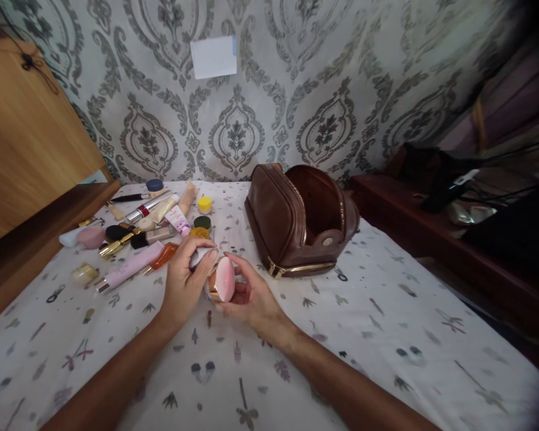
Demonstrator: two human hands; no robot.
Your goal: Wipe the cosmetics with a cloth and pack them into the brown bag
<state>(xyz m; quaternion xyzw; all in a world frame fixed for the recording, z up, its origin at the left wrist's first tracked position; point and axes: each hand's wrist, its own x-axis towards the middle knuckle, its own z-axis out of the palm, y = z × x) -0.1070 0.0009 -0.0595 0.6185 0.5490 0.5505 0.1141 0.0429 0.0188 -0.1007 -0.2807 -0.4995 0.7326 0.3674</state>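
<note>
Both hands meet over the middle of the bed [386, 335], above a printed sheet. Right hand [251, 299] grips a round pink compact [225, 279], gold-rimmed, held on edge. Left hand [186, 281] presses a pale cloth [201, 256] against the compact's top. Brown zip bag [298, 218] stands open near the back edge, just right of the hands. Cosmetics [148, 230] lie scattered toward the back left corner: tubes, jars, a pink sponge [90, 237].

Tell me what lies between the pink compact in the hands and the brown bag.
Only bare printed cloth lies between the pink compact and the brown bag, as the head view shows.
</note>
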